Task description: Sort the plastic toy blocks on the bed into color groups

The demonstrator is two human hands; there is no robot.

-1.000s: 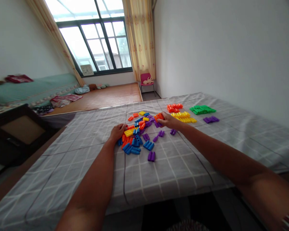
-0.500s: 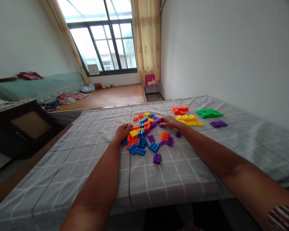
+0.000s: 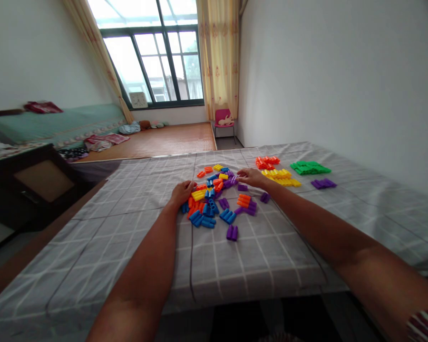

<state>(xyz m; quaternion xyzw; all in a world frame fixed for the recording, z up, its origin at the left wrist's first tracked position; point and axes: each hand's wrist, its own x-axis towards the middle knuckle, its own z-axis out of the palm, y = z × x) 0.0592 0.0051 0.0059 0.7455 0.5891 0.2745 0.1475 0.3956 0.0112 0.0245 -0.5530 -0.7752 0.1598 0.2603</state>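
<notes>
My left hand [image 3: 184, 194] rests at the left side of a mixed pile of plastic pieces, its fingers bent against orange pieces [image 3: 201, 187] and close to a yellow piece [image 3: 199, 195]. At the pile's right edge my right hand [image 3: 248, 176] has its fingertips on a purple piece [image 3: 234, 180]. Blue pieces [image 3: 208, 222] lie at the near side of the pile. An orange piece [image 3: 244, 200] sits on purple ones to the right, and a lone purple piece [image 3: 231, 232] lies nearest me.
Separate groups of orange [image 3: 267, 162], yellow [image 3: 281, 178], green [image 3: 310, 167] and purple pieces [image 3: 323, 184] lie on the right of the grey checked cloth [image 3: 128, 247]. A dark cabinet [image 3: 32, 185] stands at left; a white wall [image 3: 335, 85] rises at right.
My right hand has shifted slightly left and away from me. An uncovered purple piece now shows below it. My left hand has hardly moved.
</notes>
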